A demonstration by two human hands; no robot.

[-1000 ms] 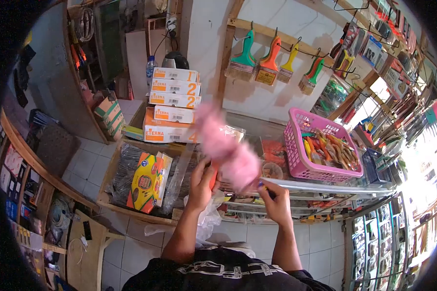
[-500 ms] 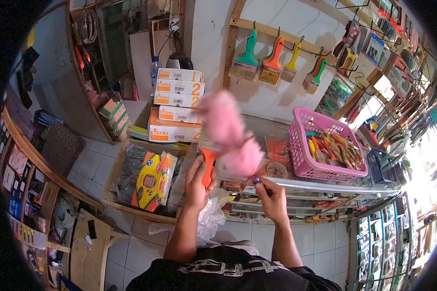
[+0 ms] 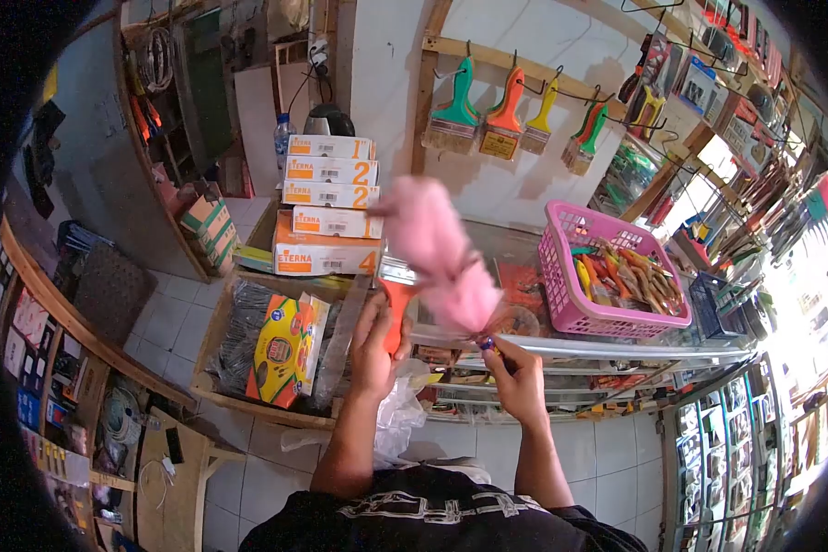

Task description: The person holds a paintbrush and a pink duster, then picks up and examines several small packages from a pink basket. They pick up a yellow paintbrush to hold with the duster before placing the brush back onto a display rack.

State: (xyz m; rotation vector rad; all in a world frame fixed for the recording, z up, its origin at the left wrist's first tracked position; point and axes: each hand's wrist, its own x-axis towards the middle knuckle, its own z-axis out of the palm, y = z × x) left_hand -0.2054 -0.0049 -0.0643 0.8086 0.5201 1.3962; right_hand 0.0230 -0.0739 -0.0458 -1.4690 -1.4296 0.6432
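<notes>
My left hand (image 3: 375, 345) is closed around the orange handle of a paintbrush (image 3: 397, 293), held upright with its metal band at the top. In my right hand (image 3: 520, 375) I grip the thin purple-tipped handle of a fluffy pink duster (image 3: 425, 225). The duster's head is blurred by motion. It slants up and left from my fist, overlapping the top of the paintbrush, so the bristles are mostly hidden. Both hands are in front of the glass counter (image 3: 607, 348).
A pink basket (image 3: 570, 308) of small brushes stands on the counter at right. Stacked white-and-orange boxes (image 3: 327, 221) are at left, above a wooden tray holding a yellow box (image 3: 288, 350). Paintbrushes (image 3: 504, 110) hang from a wall rail. Clear plastic (image 3: 400, 409) hangs below my left hand.
The view has shifted slightly, so the counter and wall appear a little further left. The pink duster still moves beside the paintbrush; both hands keep their grips.
</notes>
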